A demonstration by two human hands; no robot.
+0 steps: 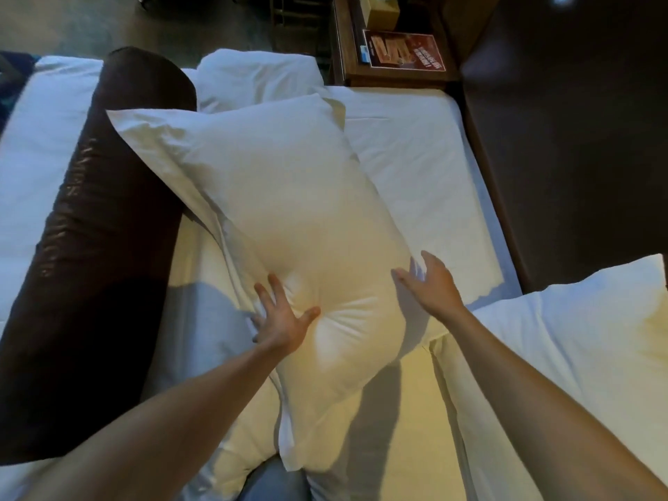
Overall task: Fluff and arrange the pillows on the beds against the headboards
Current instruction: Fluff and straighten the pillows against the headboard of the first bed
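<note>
White sheet covers the bed (415, 168), dim room, warm light from the near side. Bed's right edge runs along a dark headboard (564, 150), with bare sheet open between that edge and the pillow. At the far right corner stands a wooden bench (394, 79) carrying a red leaflet (403, 50) and a tan box (383, 9).

Pillow (289, 226): large, white, lying diagonally across the bed middle, far corner pointing left toward the bolster (94, 226), near end toward the person. Its left flap edge overlaps the bolster's side. The dark brown bolster lies lengthwise along the left, bounding the working room on that side. A second pillow (260, 75) sits crumpled at the far end, touching the first one's top edge. A third pillow (564, 341) lies at the lower right, close beside the right forearm, its corner near the headboard.

Left hand (280, 316): fingers spread wide, palm pressed flat into the pillow's near-left part; fabric dimples and creases radiate from the thumb. Nothing gripped.

Right hand (430, 280): fingers open and loosely spread, at the pillow's right edge; fingertips look to touch the casing, contact of the palm cannot be told. No grasp.

A blue-clad knee (271, 479) shows at the bottom edge, beside the pillow's near corner.
</note>
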